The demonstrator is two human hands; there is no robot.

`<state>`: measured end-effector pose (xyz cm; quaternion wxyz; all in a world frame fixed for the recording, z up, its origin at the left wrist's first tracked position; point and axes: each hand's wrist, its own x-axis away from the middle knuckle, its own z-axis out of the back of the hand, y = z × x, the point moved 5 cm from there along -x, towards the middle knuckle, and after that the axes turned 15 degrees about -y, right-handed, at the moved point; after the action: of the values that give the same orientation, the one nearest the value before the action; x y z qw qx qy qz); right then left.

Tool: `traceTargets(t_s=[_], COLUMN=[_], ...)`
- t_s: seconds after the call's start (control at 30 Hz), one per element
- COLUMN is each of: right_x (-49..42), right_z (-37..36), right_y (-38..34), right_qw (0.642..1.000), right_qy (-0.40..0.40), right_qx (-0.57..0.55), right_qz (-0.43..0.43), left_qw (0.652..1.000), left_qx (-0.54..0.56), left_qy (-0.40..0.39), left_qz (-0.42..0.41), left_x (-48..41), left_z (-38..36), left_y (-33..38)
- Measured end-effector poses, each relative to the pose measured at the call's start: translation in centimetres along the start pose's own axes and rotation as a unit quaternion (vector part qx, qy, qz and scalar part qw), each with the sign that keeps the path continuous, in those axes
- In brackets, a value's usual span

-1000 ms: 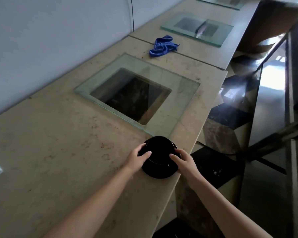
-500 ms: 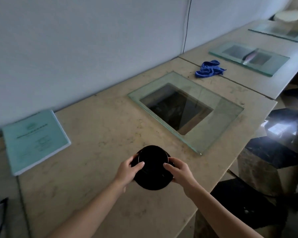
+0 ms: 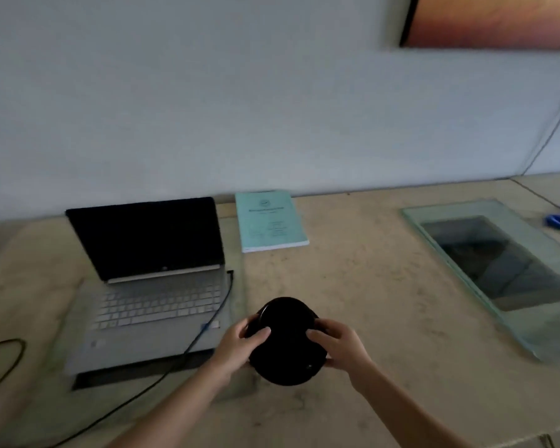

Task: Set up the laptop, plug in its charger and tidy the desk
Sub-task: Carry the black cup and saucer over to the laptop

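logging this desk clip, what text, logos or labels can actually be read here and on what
None can be read.
Teal booklet: emblem and printed lines on the cover, too blurred.
Laptop: small logo under the dark screen and key legends, too small.
Black round object held in both hands: no marking shows.

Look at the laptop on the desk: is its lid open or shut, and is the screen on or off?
Open: the laptop has its lid raised, keyboard showing. The screen looks off: it is uniformly black.
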<state>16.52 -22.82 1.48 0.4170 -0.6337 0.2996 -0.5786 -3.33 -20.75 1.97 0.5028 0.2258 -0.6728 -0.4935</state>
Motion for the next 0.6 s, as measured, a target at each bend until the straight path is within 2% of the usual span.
traceTargets(t_s=[0.3, 0.6], right_x=[-0.2, -2.0], right_z=[-19.2, -31.8], right_y=[-0.4, -3.3], right_qw=[0.995, 0.979], right_qy=[-0.093, -0.168], right_qx=[0.045, 0.111], right_qz=[0.002, 0.014], left_qw=[0.994, 0.973], left_qx=[0.012, 0.131], left_qy=[0.103, 0.186], left_qz=[-0.027, -0.024], left_x=[13.6, 22.3], left_z=[14.2, 23.1], left_y=[-6.2, -8.0])
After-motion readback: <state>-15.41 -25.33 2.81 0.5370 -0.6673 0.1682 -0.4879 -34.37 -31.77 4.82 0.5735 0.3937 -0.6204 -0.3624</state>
